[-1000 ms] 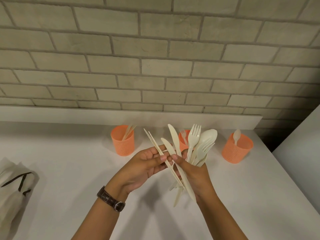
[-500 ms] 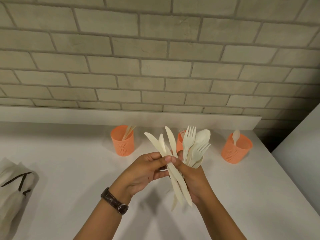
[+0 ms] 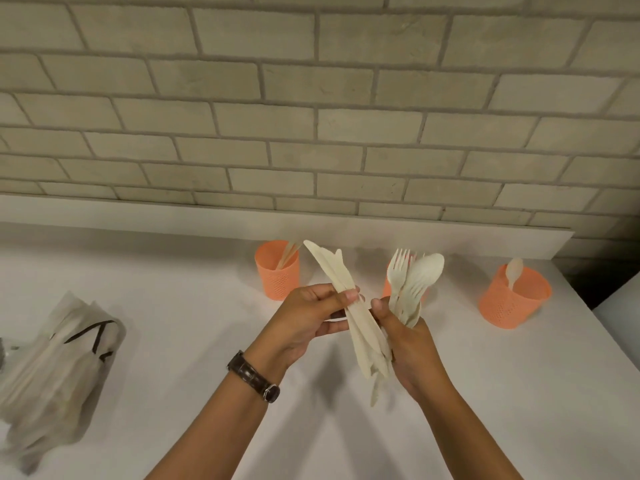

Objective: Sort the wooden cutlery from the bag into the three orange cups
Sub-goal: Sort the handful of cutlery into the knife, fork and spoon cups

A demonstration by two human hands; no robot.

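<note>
Pinched between the thumb and fingers of the left hand [image 3: 308,317], the knives [image 3: 329,268] now tilt clear of the forks and spoon [image 3: 415,282] gripped in the curled fingers of the right hand [image 3: 412,344], no longer bunched together, ready for the left cup [image 3: 280,282].

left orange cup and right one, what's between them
Head view: the middle orange cup, mostly hidden behind forks and spoon in the right hand; knives in the left hand rise there too.

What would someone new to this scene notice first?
In the middle, the left hand pinches a bundle of knives while the right hand grips forks and a spoon. Behind stand orange cups: left cup, half-hidden middle cup, right cup. A crumpled bag lies far left.
</note>
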